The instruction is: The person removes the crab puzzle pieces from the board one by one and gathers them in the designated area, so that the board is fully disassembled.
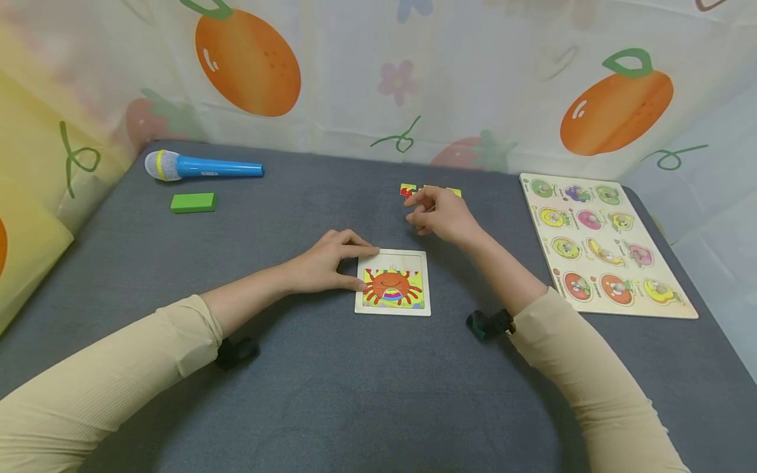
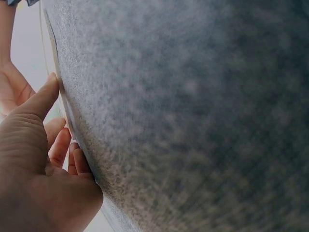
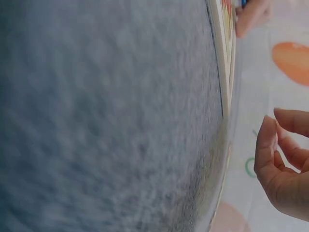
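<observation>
Okay, left hand [image 1: 325,263] is on the small square puzzle [image 1: 393,311], thumb at its left edge and index finger at the top, holding the upper-left corner between them. Puzzle lies flat on the grey table [image 1: 367,394], middle of the head view. Pale wooden rim, red crab picture [image 1: 391,287] inside on yellow; the strip along the top is bare wood.

Right hand [image 1: 443,213] is past the puzzle's far side, to the right, over the loose pieces [image 1: 407,188]. Its fingers are loosely bent, thumb and index tips close together with nothing seen between them. Pieces are yellow and red, partly hidden behind the hand; can't count them, can't tell from the head view if a fingertip touches one. The two hands are apart.

Left wrist view: thumb against the puzzle's edge, other fingers bent beneath. Right wrist view: mostly blurred table, puzzle edge at the top.

Rest: blue microphone [image 1: 219,167] lying far left, grey head with a yellow band; green block [image 1: 194,202] just below it. Fruit board [image 1: 641,307] on the right, flat, rows of fruit pictures, beside the right forearm. Light curtain [image 1: 337,66] behind, printed with oranges and strawberries. Beige sleeves [image 1: 118,374] on both arms.
</observation>
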{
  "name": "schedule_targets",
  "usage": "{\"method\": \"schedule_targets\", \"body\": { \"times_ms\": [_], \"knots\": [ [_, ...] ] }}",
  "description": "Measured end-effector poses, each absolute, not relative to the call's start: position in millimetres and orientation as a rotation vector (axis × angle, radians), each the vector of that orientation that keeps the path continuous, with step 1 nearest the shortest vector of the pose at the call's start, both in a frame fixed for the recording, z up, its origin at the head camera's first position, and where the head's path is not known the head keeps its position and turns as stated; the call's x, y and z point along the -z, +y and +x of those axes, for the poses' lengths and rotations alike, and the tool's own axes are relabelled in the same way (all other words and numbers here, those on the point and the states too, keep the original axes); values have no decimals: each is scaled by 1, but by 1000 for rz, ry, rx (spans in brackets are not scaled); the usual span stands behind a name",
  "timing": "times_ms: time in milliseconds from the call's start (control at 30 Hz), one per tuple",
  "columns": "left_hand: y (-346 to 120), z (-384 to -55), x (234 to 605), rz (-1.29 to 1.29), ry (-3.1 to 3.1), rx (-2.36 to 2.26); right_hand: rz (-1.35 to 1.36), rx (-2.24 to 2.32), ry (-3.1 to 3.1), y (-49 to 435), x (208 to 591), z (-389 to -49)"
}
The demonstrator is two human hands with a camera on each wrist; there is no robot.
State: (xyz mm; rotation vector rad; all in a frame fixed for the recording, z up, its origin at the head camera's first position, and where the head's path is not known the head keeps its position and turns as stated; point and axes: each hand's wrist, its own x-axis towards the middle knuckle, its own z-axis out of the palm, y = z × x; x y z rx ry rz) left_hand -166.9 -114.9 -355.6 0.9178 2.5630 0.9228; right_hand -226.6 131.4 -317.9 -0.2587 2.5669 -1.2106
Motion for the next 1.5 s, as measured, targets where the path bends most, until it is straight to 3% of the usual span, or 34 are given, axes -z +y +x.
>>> {"method": "schedule_targets", "body": {
  "times_ms": [867, 1500],
  "knots": [
    [-116, -168, 358, 952, 2556, -933, -676, 810, 2383, 106, 320, -188],
    [-116, -167, 358, 941, 2545, -947, -684, 690, 2384, 103, 322, -185]
  ]
}}
